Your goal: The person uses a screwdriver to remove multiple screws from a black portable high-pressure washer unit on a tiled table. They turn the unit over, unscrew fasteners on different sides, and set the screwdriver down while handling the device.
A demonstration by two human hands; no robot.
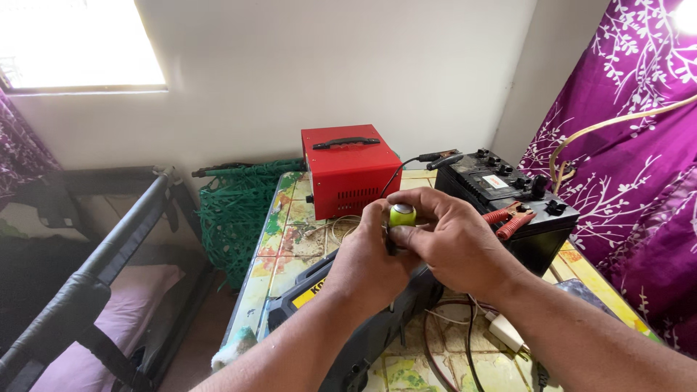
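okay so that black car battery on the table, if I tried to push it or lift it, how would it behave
The black battery looks like a solid, blocky case, so it is probably heavy for its size and stiff. It sits flat on the tiled table, so it seems unlikely to tip or roll. The red clamp and cable on top would likely drag along if it were shoved.

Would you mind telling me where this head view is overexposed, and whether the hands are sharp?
Head view: the window at top left is blown out to white, with another glare spot on the purple curtain at top right; the left hand and right hand around the small yellow-green ball are evenly lit and reasonably sharp.
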